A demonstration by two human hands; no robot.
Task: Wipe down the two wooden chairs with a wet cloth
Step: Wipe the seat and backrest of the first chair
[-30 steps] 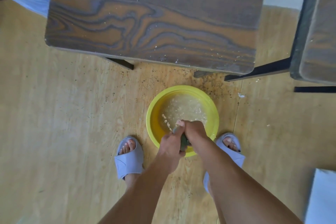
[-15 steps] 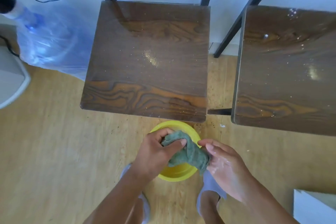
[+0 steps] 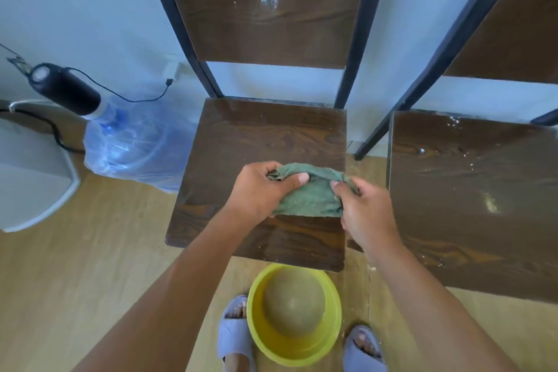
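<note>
Nearest the person, a yellow basin [image 3: 294,314] of cloudy water sits on the wooden floor [image 3: 90,266] between two feet in grey slippers [image 3: 234,338]. Its far rim lies just under the near edge of the left chair's seat. A step forward or a shuffle of either foot could knock the basin and slop dirty water over the floor, and a wet floor under loose slippers is a slip risk.

Above the basin, both hands hold a green cloth [image 3: 308,195] over the near half of the left chair [image 3: 256,136]. The left hand [image 3: 259,190] has its fingers curled closed around the cloth's left end, thumb pressed across the top. The right hand [image 3: 367,211] pinches the right end, fingers bunched narrow on the fabric. The cloth is spread between them, and whether it touches the seat cannot be told. If it is too wet, it would likely drip and leave streaks on the glossy seat; if it is wiped while bunched, it may push the grit about rather than lift it.

To the right, the right chair [image 3: 471,196] carries pale specks and spatter across its seat, so it looks not yet cleaned and could be skimped.

Farther back, the left chair's backrest [image 3: 271,9] shows a white smear. To the far left, a water bottle [image 3: 136,148] with a black pump [image 3: 65,89] and its cable [image 3: 133,93] stands by the wall; flung drops could reach the plug.
</note>
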